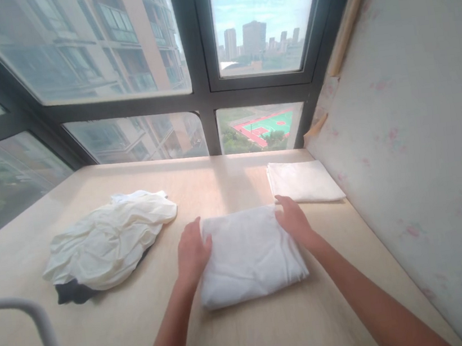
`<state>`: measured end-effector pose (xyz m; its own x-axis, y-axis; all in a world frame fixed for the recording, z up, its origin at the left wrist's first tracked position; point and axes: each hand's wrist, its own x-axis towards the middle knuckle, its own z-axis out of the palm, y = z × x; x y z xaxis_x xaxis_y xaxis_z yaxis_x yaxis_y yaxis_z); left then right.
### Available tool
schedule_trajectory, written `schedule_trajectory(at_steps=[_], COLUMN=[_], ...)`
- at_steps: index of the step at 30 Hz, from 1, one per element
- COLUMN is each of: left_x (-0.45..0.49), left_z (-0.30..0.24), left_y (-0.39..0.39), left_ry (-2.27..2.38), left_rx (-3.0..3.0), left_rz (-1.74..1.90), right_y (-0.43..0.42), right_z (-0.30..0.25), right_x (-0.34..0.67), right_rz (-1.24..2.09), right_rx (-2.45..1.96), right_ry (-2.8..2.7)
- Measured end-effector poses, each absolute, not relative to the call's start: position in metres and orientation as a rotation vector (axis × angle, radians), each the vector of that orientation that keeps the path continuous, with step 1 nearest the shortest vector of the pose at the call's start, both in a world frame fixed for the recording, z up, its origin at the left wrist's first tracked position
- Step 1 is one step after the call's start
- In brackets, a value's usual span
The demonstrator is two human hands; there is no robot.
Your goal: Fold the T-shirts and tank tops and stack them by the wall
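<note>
A folded white cloth (pixel 248 258) lies on the pale wooden platform (pixel 252 335) straight in front of me. My left hand (pixel 191 253) grips its left edge, fingers curled onto the fabric. At the cloth's far right corner my right hand (pixel 294 220) rests with its fingers wrapped over the edge. Behind my right hand lies a second folded white cloth (pixel 303 181), flat and apart from the first.
A crumpled heap of white garments (pixel 110 240) with something dark (pixel 73 292) under it sits at the left. A grey metal tube (pixel 42 328) curves in at the bottom left. Large windows (pixel 120 40) stand behind the platform, and a patterned wall (pixel 421 131) closes the right.
</note>
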<state>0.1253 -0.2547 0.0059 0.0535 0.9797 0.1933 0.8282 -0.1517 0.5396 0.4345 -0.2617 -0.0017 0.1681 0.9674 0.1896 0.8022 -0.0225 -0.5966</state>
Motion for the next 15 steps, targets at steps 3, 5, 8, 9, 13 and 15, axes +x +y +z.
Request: schedule_trajectory(at_steps=[3, 5, 8, 9, 13, 15], left_x=[0.149, 0.16, 0.162, 0.16, 0.154, 0.154], left_z=[0.011, 0.003, -0.016, -0.021, -0.026, -0.024], left_y=[-0.269, -0.275, -0.277, -0.276, -0.275, -0.277], left_ry=[1.756, 1.748, 1.834, 1.856, 1.862, 1.875], left_rx=[2.378, 2.569, 2.569, 2.549, 2.545, 2.542], left_rz=[0.703, 0.544, 0.313, 0.277, 0.241, 0.232], right_y=[-0.274, -0.281, -0.287, -0.287, -0.284, -0.286], right_z=[0.002, -0.005, -0.023, -0.028, -0.038, -0.04], right_x=[0.411, 0.395, 0.383, 0.383, 0.393, 0.405], right_rz=[0.185, 0.111, 0.13, 0.143, 0.166, 0.208], right_rx=[-1.752, -1.745, -1.846, -1.869, -1.83, -1.736], right_ry=[-1.891, -2.045, -2.159, -2.178, -2.201, -2.159])
